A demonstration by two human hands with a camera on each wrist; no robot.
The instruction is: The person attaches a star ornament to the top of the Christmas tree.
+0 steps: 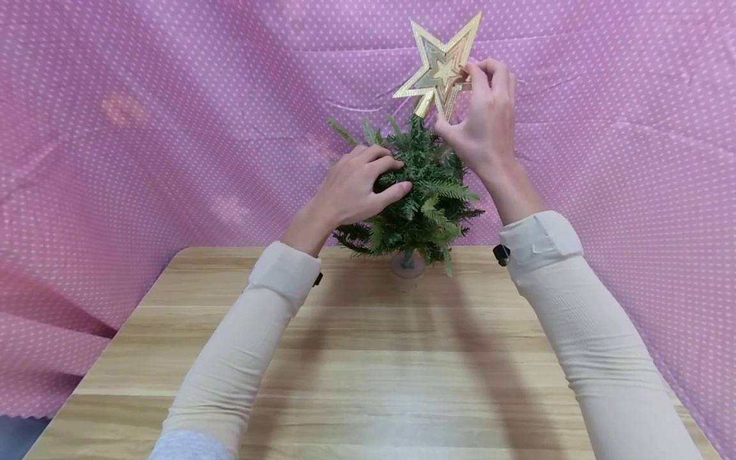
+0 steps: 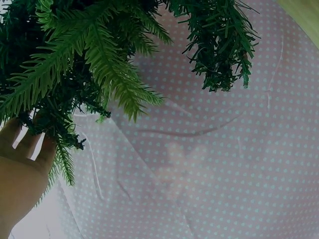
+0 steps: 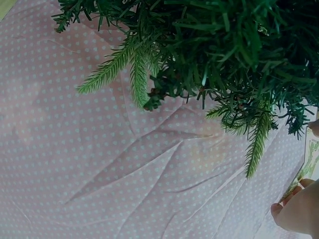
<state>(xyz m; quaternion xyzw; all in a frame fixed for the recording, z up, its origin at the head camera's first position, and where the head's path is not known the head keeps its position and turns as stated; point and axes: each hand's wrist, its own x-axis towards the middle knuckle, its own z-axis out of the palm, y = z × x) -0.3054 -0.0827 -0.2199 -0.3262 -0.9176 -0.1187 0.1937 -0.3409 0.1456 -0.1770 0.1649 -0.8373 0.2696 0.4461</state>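
A small artificial Christmas tree (image 1: 431,198) stands on a clear round base at the far side of the table. On its tip sits a gold star tree topper (image 1: 428,73), tilted to the right, its short tube over the top twig. My right hand (image 1: 489,115) holds the star by its right side, fingers on the upper edge and thumb by the lower point. Among the branches at the tree's left rests my left hand (image 1: 359,182), fingers bent into the greenery. In the left wrist view that hand's fingertips (image 2: 45,149) are partly hidden by needles.
The wooden table (image 1: 368,364) runs from the tree toward me. Behind and on both sides hangs a pink cloth (image 1: 201,140) with white dots, close behind the tree. The tree's base (image 1: 407,267) stands near the table's far edge.
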